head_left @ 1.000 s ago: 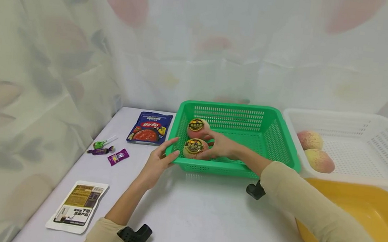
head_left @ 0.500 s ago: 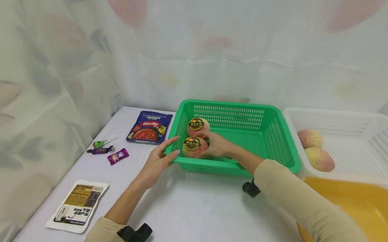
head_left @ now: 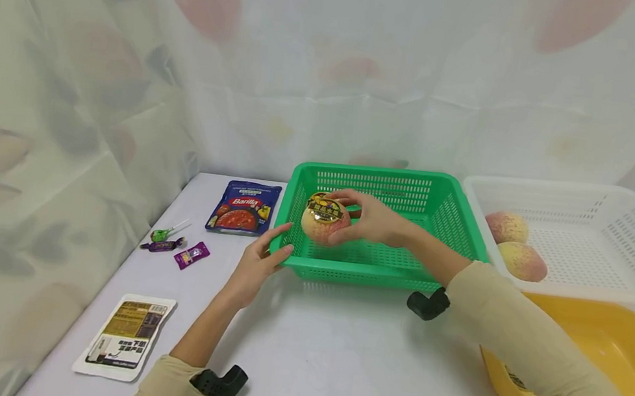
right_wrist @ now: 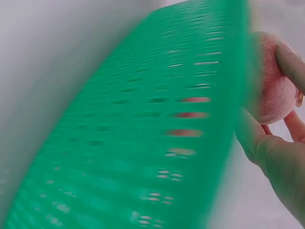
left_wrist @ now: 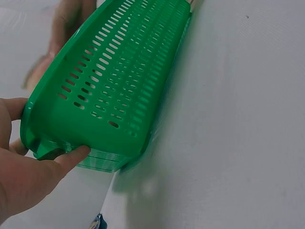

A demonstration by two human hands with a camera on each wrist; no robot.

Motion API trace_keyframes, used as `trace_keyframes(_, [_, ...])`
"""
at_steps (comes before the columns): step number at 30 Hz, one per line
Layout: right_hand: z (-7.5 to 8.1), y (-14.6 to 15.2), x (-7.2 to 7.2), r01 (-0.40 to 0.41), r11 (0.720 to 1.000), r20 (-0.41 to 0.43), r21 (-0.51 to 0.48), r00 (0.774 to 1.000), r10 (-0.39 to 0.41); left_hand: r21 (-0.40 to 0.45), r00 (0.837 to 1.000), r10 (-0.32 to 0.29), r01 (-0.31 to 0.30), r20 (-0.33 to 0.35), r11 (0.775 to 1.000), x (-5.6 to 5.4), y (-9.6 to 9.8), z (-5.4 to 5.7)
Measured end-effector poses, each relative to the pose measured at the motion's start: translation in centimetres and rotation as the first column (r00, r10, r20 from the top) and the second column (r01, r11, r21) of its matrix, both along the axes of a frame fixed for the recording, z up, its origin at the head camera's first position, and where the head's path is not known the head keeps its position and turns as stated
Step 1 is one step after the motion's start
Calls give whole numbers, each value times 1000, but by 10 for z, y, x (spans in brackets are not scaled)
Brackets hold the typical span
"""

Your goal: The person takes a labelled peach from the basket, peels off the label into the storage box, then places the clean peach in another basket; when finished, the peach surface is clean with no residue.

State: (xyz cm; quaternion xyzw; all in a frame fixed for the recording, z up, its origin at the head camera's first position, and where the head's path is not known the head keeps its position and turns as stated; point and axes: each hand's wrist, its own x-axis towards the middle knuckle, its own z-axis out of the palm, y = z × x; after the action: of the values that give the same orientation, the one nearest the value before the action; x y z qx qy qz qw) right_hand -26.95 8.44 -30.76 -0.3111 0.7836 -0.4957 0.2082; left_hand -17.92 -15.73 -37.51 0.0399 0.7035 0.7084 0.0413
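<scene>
My right hand (head_left: 376,221) grips a peach (head_left: 323,225) with a black-and-gold label, held up over the left side of the green basket (head_left: 379,272). It mostly covers a second labelled peach, whose label edge (head_left: 318,195) peeks out behind. In the right wrist view, fingers and thumb lie round the pink peach (right_wrist: 274,81), beyond the blurred basket wall (right_wrist: 133,119). At the basket's front left corner my left hand (head_left: 253,269) holds the rim. The left wrist view has its thumb (left_wrist: 74,158) against the outer wall and other fingers at the rim.
Right of the green basket stands a white basket (head_left: 595,293) with two peaches (head_left: 522,260), and before it a yellow basin (head_left: 618,350). On the left lie a blue Barilla pouch (head_left: 244,208), a lollipop (head_left: 160,235), two wrapped candies (head_left: 191,254) and a white pouch (head_left: 125,336).
My right hand has lifted the nearer peach off the basket floor and moved it up and slightly away, in front of the other peach. The left hand stays at the rim.
</scene>
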Motion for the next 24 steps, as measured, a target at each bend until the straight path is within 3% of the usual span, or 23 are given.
trace_keyframes(6, [35, 19, 28, -22, 999, -76, -32, 997, 19, 11, 1000, -13, 13, -2, 1000, 0, -1, 0])
trace_keyframes(10, [38, 33, 50, -93, 993, -92, -74, 992, 86, 7, 1000, -9, 9, -3, 1000, 0, -2, 1])
trace_keyframes(17, [11, 55, 87, -205, 973, -14, -104, 979, 204, 13, 1000, 0, 0, 12, 1000, -1, -1, 1])
trace_keyframes(24, [-27, 73, 110, -179, 983, 102, -32, 978, 181, 4, 1000, 0, 0, 13, 1000, -1, -1, 2])
